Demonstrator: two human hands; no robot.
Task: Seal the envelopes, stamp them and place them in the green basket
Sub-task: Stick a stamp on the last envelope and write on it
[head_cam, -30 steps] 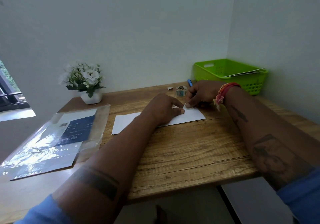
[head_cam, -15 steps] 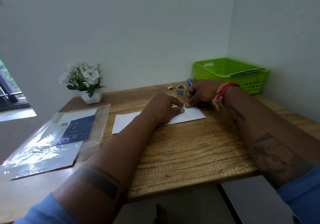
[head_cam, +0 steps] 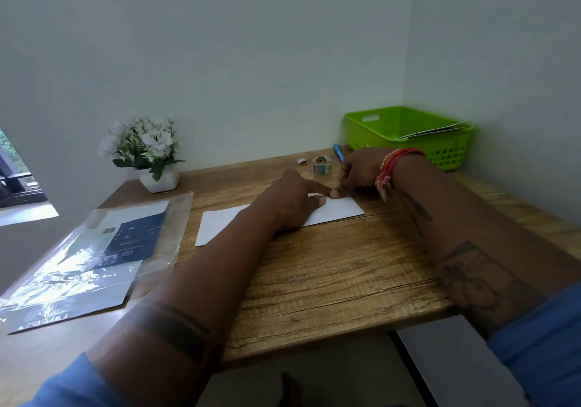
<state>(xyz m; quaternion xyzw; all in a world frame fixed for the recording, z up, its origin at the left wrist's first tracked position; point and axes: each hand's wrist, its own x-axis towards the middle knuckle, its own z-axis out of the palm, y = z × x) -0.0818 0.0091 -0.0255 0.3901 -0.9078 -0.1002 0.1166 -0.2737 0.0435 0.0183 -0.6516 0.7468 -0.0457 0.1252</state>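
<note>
Here the white envelope (head_cam: 341,209) lies flat on the table (head_cam: 330,281), its long axis running left to right under both hands. The left hand (head_cam: 294,200) presses on its middle, fingers extended toward the right. The right hand (head_cam: 356,174) pinches at the envelope's far right corner, fingers curled; what it grips is too small to tell. The green basket (head_cam: 408,133) stands beyond the right hand, nearer that arm.

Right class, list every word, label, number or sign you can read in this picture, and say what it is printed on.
None can be read.
Dark blue sheet in the plastic sleeve: white print and a code square, too blurred.
Roll of stamps: pattern too small.
White envelope: no print visible.
</note>
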